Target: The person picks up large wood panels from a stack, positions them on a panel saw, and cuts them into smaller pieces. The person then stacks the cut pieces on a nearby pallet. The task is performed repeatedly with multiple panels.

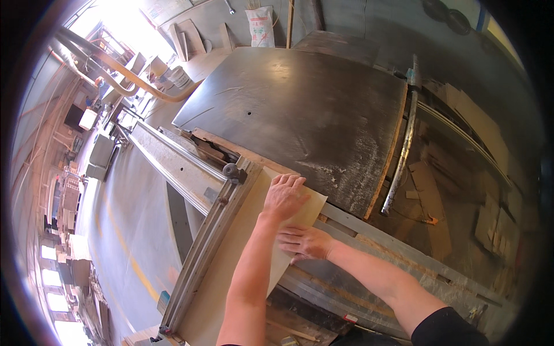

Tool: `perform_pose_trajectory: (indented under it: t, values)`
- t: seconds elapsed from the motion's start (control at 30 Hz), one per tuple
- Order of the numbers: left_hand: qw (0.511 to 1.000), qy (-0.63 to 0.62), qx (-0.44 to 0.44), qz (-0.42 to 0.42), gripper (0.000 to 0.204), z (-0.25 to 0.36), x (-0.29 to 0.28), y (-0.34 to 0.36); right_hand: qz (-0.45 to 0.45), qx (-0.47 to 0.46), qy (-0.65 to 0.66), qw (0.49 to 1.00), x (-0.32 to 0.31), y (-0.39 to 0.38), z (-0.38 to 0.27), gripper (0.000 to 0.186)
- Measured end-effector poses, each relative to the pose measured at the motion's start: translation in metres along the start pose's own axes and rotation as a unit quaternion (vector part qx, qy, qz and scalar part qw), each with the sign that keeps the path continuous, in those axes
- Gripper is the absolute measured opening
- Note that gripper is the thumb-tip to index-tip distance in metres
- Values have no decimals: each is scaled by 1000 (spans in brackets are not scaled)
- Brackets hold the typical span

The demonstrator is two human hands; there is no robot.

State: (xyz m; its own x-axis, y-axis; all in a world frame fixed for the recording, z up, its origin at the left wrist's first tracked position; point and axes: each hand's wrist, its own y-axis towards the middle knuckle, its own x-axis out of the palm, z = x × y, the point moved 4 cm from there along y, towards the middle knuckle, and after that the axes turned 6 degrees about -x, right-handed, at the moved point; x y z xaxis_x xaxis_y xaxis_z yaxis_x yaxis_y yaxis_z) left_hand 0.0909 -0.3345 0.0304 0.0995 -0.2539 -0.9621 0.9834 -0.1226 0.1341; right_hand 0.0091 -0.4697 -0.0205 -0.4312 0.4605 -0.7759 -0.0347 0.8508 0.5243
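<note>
A long pale board (231, 259) lies flat along a metal fence rail (210, 230) on the machine bed. My left hand (284, 199) rests palm down near the board's far end, its fingers laid forward close to that edge. Just nearer and to the right, my right hand (307, 242) reaches across the board's right edge. Its fingers lie on the top face, pointing left, and the thumb sits apart from them by the edge. Under the palms, the surface is hidden.
Beyond the board is a large dark tabletop (300, 109) with pale dust on its right. A metal pipe (401, 155) stands along its right side. At the left, a rail (179, 153) with a dark knob (232, 171) extends outward. A hose (141, 86) runs behind.
</note>
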Motion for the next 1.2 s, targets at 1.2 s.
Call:
perform_pose_trajectory:
  t: [1.2]
  values:
    - [997, 13, 41, 62, 51, -20, 3, -13, -28, -2, -49, 998, 1, 17, 3, 61]
